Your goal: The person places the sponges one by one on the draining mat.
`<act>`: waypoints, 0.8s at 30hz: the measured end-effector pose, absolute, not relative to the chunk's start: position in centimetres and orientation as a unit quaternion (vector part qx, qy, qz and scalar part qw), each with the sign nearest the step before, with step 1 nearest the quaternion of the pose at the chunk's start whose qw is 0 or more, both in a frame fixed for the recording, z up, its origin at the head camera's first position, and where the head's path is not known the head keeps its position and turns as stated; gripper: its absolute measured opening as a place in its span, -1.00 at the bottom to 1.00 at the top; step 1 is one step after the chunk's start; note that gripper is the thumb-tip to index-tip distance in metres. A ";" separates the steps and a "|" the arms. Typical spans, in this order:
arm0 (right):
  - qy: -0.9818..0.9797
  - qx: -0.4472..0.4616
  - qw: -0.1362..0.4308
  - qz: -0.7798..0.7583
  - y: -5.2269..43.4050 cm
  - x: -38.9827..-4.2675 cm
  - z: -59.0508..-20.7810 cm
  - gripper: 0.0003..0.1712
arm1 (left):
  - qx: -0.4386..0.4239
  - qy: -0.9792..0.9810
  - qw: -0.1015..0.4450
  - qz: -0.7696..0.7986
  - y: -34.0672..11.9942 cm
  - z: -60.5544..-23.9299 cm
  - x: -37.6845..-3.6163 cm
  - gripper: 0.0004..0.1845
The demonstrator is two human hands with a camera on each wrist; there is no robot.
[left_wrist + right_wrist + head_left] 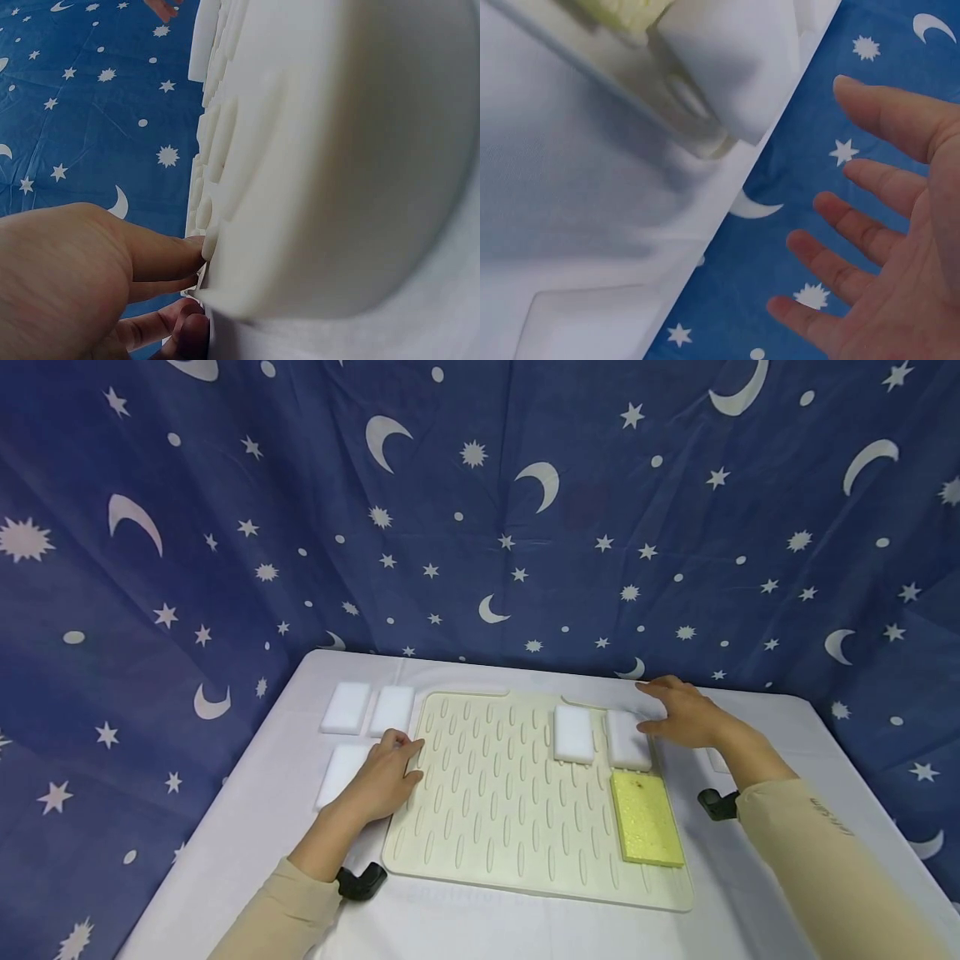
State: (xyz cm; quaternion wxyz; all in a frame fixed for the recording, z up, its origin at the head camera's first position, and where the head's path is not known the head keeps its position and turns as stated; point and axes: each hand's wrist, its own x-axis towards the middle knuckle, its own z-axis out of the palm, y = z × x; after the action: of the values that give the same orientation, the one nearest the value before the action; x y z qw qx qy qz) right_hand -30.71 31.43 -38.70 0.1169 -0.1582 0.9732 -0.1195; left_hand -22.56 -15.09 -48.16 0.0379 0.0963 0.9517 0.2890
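A cream drying mat (480,793) with raised oval ridges lies on the table. My left hand (386,772) pinches its left edge; in the left wrist view, fingers (169,255) meet the edge from both sides. On the mat's right part sit a white sponge block (573,735), a second white sponge block (628,739) beside it, and a yellow sponge (647,818) below that one. Near the upper right corner, my right hand (686,714) hovers with spread fingers, its thumb close to the second white block. The right wrist view shows that palm (900,300) holding nothing.
Left of the mat lie three more white blocks: one at the back (347,707), one beside it (392,710), and one (343,772) partly behind the left hand. Another pale block (717,760) shows behind the right wrist. A blue star-patterned curtain (450,527) hangs behind the table.
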 end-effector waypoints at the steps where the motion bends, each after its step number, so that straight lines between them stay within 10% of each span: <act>1: 0.973 -0.156 0.118 -0.120 31.7 -30.7 -38.7 -0.08 | 0.096 0.952 0.037 0.289 -15.1 -48.2 -22.6 -0.41; 24: 0.978 -0.126 0.134 -0.098 35.0 -30.5 -39.6 0.03 | 0.094 0.951 0.042 0.292 -15.2 -48.0 -22.5 -0.42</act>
State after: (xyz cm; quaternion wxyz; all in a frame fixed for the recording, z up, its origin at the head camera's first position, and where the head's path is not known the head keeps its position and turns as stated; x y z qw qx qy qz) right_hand -30.49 35.00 -39.56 0.1338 -0.1259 0.9781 -0.0977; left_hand -22.49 -15.18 -47.98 0.0424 0.0936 0.9509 0.2919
